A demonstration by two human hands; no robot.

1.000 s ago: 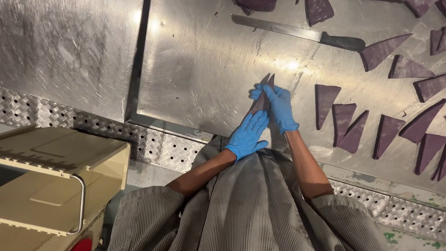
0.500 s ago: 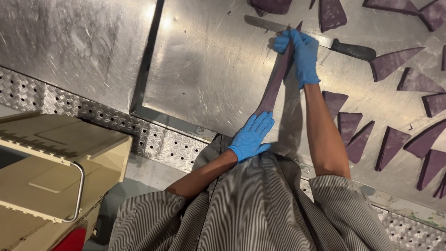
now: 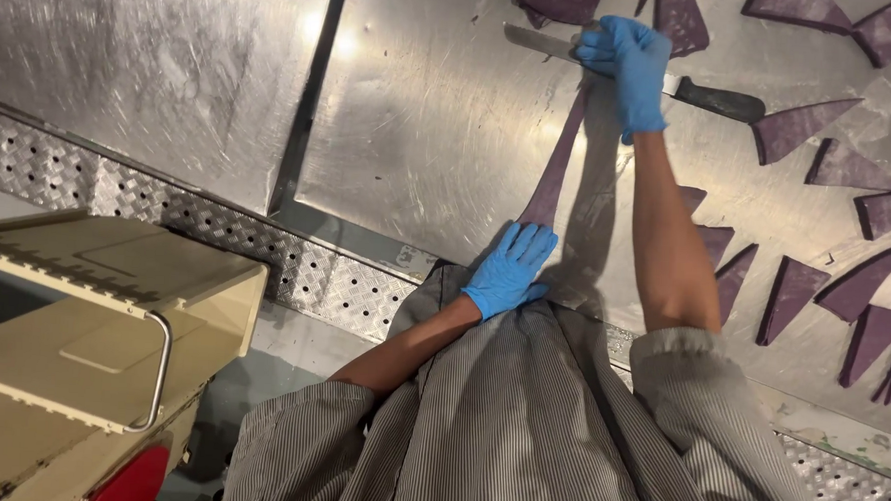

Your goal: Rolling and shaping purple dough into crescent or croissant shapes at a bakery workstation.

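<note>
A long, thin purple dough strip [image 3: 560,160] lies stretched over the steel table [image 3: 421,129]. My left hand [image 3: 510,270], in a blue glove, holds its near end down at the table's front edge. My right hand [image 3: 629,60], also gloved, pinches the far end with the arm reaching out. It sits right over a knife [image 3: 713,97] with a black handle, whose blade lies flat across the table. A lump of purple dough [image 3: 557,0] rests just beyond the blade.
Several purple dough triangles [image 3: 799,296] lie spread over the right side of the table. A diamond-plate ledge [image 3: 206,240] runs along the front edge. A beige plastic crate [image 3: 92,315] with a metal handle stands at lower left. A dark seam [image 3: 307,104] splits the tabletop.
My right hand has moved away from my body toward the knife, pulling the purple strip much longer. My left hand has stayed at the table's front edge on the near end.
</note>
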